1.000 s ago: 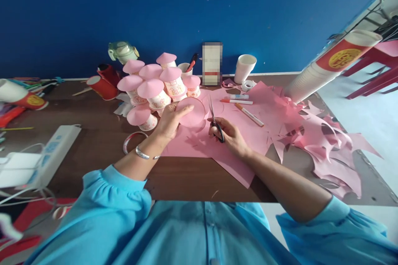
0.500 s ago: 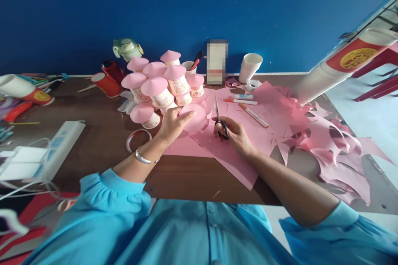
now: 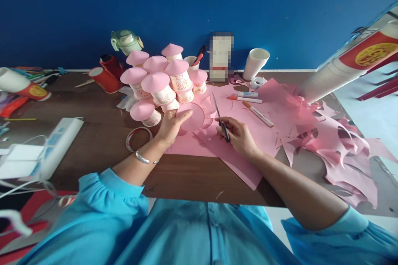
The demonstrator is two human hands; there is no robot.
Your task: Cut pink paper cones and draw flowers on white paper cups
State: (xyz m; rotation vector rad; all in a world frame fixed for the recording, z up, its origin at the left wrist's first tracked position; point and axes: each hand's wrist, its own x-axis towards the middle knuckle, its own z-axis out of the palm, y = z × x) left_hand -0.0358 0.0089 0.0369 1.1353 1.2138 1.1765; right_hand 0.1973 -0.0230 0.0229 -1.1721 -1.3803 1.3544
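Between its thumb and fingers, my left hand (image 3: 171, 126) grips a pink paper disc (image 3: 194, 118) by the left edge. My right hand (image 3: 238, 134), to the right of the disc, is closed round the handles of a pair of scissors (image 3: 218, 109). The blades point up and away from me, apart from the disc. Under both hands lie pink paper sheets (image 3: 242, 169). Just beyond my left hand stand several patterned paper cups with pink paper cones on top (image 3: 156, 83), some stacked.
A tape roll (image 3: 127, 143) lies left of my left wrist. Markers (image 3: 258, 114) rest on the pink paper at right, with paper offcuts (image 3: 351, 165) beyond. A long stack of cups (image 3: 323, 74) leans at far right. A power strip (image 3: 60, 145) sits at left.
My right hand has turned the scissors, so the handles now show edge-on. The disc stays in my left hand, slightly shifted left. The camera view has shifted a little.
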